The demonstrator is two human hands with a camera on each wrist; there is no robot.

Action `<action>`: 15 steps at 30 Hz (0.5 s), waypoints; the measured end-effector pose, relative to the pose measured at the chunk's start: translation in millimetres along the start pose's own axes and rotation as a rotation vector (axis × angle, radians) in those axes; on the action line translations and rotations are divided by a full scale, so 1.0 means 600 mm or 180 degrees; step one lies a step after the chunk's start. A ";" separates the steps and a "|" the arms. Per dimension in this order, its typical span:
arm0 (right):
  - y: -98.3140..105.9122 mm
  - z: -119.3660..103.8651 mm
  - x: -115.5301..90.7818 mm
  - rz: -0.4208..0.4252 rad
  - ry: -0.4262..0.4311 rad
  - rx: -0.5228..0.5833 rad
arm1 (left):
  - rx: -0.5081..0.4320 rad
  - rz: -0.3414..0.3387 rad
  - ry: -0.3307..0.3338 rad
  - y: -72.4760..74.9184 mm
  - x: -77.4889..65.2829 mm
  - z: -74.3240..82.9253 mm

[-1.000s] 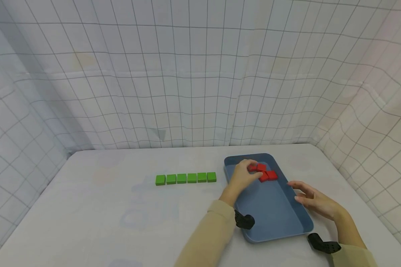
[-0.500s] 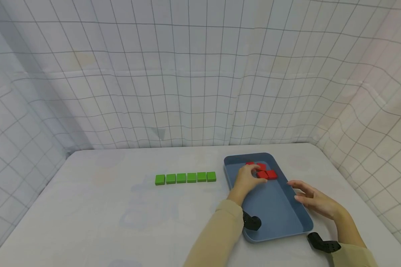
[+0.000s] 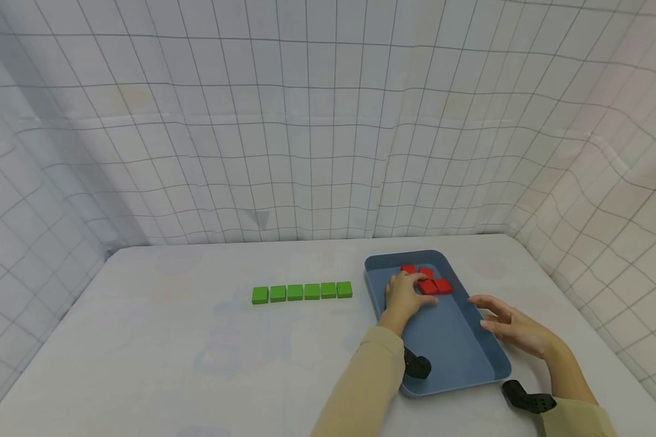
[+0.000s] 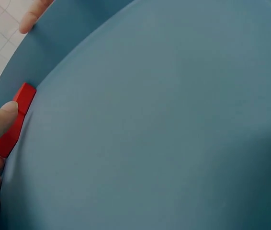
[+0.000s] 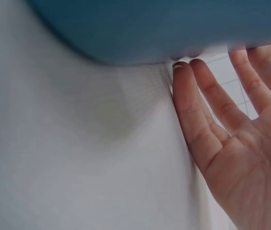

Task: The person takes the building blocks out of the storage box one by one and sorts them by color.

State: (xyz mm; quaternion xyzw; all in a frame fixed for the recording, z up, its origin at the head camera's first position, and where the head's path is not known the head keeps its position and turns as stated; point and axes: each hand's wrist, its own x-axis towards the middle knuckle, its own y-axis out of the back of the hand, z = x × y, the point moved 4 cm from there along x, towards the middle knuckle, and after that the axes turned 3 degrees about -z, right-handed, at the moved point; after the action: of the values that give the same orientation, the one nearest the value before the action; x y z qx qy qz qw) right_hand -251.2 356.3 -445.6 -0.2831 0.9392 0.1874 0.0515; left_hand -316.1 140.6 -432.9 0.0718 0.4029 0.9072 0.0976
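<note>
Four red blocks (image 3: 429, 287) lie flat inside the blue tray (image 3: 443, 340), grouped toward its twelve o'clock end: two farther back with a slim gap between them, and a nearer pair side by side. The left hand (image 3: 406, 296) is over the tray at ten o'clock from its middle, thumb and index finger spread in a loose curve beside the nearer pair; it looks released, though the angle is poor and I cannot tell whether a fingertip touches a block. At three o'clock, the right hand (image 3: 519, 331) has its fingers relaxed and parted, gripping nothing, the fingertips at the tray's outer rim.

Six green blocks (image 3: 295, 292) stand in a straight, narrowly spaced row on the white table (image 3: 169, 315), at nine o'clock from the tray. Both forearms wear beige sleeves, the left entering from eight o'clock, the right from four. A black device sits at each wrist. White gridded cloth (image 3: 317, 121) hangs at twelve o'clock, behind the table.
</note>
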 end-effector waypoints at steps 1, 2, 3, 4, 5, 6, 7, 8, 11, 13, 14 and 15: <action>0.000 0.000 0.000 -0.0009 0.0022 -0.0001 | 0.0027 -0.0004 -0.0001 -0.001 0.000 0.000; -0.001 -0.001 0.000 -0.0015 0.0036 0.0000 | 0.0051 -0.0007 -0.0003 -0.001 0.000 -0.001; -0.001 -0.001 0.000 -0.0023 0.0055 -0.0001 | 0.0063 -0.0021 -0.0005 -0.002 0.000 -0.001; -0.001 -0.002 -0.001 -0.0011 0.0048 0.0001 | 0.0083 -0.0024 -0.0013 -0.002 0.000 -0.001; -0.002 -0.003 -0.001 -0.0015 0.0069 -0.0007 | 0.0097 -0.0023 -0.0023 -0.002 0.001 -0.001; -0.002 -0.003 -0.001 -0.0018 0.0090 -0.0015 | 0.0109 -0.0020 -0.0031 -0.003 0.001 -0.002; -0.002 -0.004 -0.001 -0.0024 0.0115 -0.0031 | 0.0122 -0.0003 -0.0043 -0.003 0.001 -0.002; -0.001 -0.004 -0.001 -0.0011 0.0088 -0.0034 | 0.0120 0.0005 -0.0047 -0.004 0.002 -0.003; 0.000 -0.001 0.000 0.0012 0.0036 -0.0024 | 0.0124 0.0036 -0.0042 -0.004 0.003 -0.005; 0.001 0.001 -0.001 0.0020 0.0014 -0.0004 | 0.0142 0.0060 -0.0046 -0.003 0.003 -0.006; 0.001 0.003 -0.001 0.0026 -0.0001 0.0017 | 0.0158 0.0064 -0.0040 -0.003 0.004 -0.007; 0.001 0.003 -0.001 0.0019 0.0011 0.0035 | 0.0190 0.0056 -0.0030 -0.003 0.004 -0.008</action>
State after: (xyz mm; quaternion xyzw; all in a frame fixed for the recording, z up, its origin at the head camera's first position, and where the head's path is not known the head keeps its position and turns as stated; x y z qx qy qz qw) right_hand -251.2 358.0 -447.1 -0.2804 0.9411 0.1819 0.0509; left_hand -319.1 139.1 -437.3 0.0825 0.4287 0.8952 0.0894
